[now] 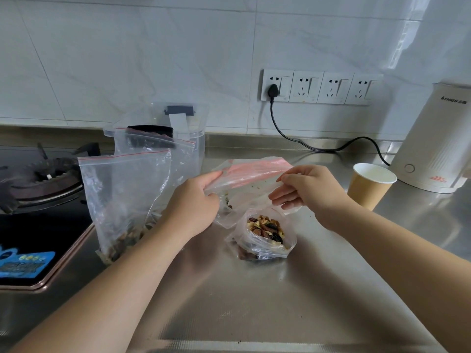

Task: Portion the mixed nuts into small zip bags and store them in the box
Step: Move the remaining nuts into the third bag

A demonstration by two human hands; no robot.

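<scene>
My left hand point(195, 202) and my right hand point(303, 191) each pinch one end of a large clear zip bag point(252, 171) with a pink strip, held stretched above the steel counter point(254, 301). Crumbs cling inside it. Below it sits a small open bag of mixed nuts point(265, 234), upright on the counter. To the left stands a tall zip bag point(122, 200) with a red seal line and nuts at its bottom. Behind that is a clear plastic box point(196, 143) with more zip bags leaning in it.
A gas hob point(38, 189) fills the left side. A brown paper cup point(369, 186) and a white kettle point(435, 143) stand at the right, with its black cord point(305, 146) running to a wall socket point(276, 85).
</scene>
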